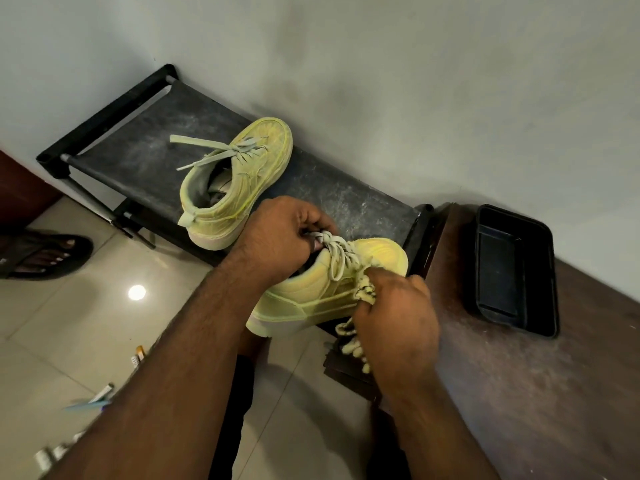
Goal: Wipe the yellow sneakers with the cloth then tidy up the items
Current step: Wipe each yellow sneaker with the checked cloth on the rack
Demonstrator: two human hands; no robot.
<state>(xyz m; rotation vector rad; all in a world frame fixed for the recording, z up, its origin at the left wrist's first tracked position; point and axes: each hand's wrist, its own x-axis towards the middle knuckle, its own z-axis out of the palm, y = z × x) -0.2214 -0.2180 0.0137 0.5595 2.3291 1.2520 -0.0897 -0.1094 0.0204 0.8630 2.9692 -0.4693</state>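
Note:
One yellow sneaker rests on the dusty black rack top, laces loose, toe toward the wall. I hold the second yellow sneaker in the air in front of the rack's near right corner. My left hand grips it at the tongue and laces. My right hand grips a yellowish patterned cloth bunched against the sneaker's side, with a tail of cloth hanging below the fingers.
A black plastic tray sits on the brown wooden surface to the right, against the wall. A sandalled foot stands on the tiled floor at the left. Small items lie scattered on the floor at the lower left.

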